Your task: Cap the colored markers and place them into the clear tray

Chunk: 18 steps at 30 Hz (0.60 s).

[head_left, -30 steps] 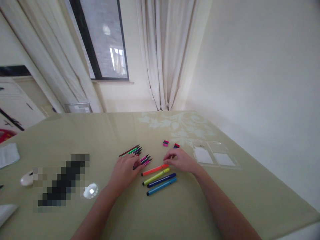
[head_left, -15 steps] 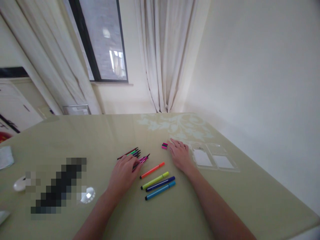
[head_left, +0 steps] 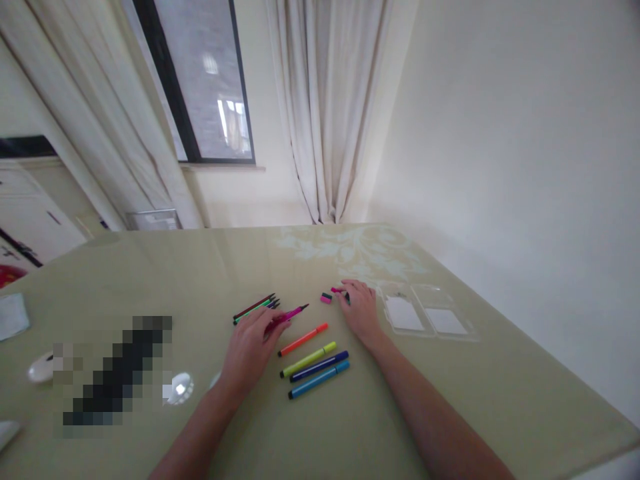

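Head: pink marker (head_left: 291, 312), pink cap (head_left: 337, 290), capped markers (head_left: 313, 360)

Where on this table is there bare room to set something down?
Bare: the far table behind the loose pens, and the near right corner below the clear case. Crowded: the middle, where the left hand holds a pink pen, the right hand pinches a cap, and four capped pens lie between.
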Tool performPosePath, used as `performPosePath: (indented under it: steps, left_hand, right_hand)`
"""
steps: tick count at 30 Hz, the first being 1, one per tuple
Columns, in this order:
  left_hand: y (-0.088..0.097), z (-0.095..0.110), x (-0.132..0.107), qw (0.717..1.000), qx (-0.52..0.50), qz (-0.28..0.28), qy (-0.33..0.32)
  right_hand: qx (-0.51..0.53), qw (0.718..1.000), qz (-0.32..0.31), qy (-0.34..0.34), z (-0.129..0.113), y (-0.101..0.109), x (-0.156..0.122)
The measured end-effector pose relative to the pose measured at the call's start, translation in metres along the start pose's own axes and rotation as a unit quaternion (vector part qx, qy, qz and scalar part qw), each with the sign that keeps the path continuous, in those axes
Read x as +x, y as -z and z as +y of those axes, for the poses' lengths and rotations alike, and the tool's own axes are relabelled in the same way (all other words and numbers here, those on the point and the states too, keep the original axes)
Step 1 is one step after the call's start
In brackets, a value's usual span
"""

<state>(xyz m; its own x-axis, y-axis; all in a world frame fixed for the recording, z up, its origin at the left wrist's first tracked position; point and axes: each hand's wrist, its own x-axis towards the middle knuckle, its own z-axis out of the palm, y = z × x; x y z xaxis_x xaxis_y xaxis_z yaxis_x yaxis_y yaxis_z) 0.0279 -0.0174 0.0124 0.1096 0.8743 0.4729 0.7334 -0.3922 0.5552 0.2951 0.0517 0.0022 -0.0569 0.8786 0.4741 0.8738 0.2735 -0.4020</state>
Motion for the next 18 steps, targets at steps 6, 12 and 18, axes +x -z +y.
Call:
performPosePath:
  steps: [6,12,18]
  left_hand:
    - [0.005,0.005,0.002,0.999,-0.033,0.000,0.012]
    - [0.005,0.004,0.002,0.999,-0.037,-0.001,0.025]
    - [0.004,0.004,0.002,0.999,-0.043,-0.001,0.007]
  right_hand:
    - [0.188,0.974,0.003,0.124,-0.030,0.021,-0.009]
    - [0.214,0.965,0.009,0.154,-0.041,0.027,-0.016]
    - [0.226,0.960,-0.016,0.165,-0.041,0.022,-0.018]
